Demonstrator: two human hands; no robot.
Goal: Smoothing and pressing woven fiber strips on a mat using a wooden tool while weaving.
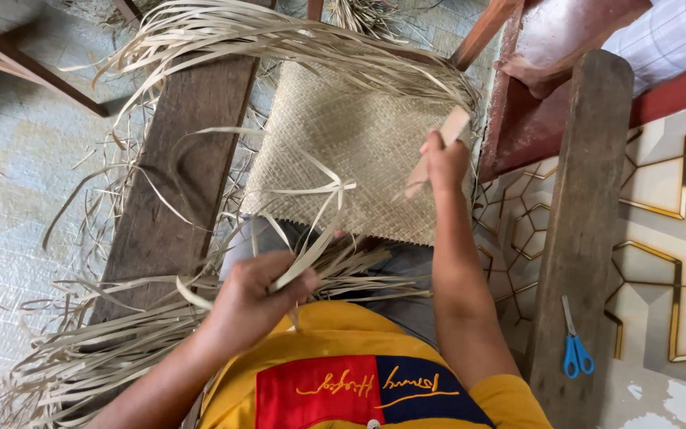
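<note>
Woven straw mat [355, 151] lies across lap, far edge fringed with loose strands, near edge zigzag; wooden plank [180, 159] flanks its left edge, another plank [581, 214] right, blue scissors [575, 349] beside it; left hand [252, 302] pinched shut on straw strip [311, 246]; right hand [445, 163] raised, clamped on flat wooden stick [438, 147] over mat's right edge.

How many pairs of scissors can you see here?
1. The blue-handled scissors lie on the wooden plank at the right, beyond the right hand. Others may be hidden under the loose straw strips.
</note>
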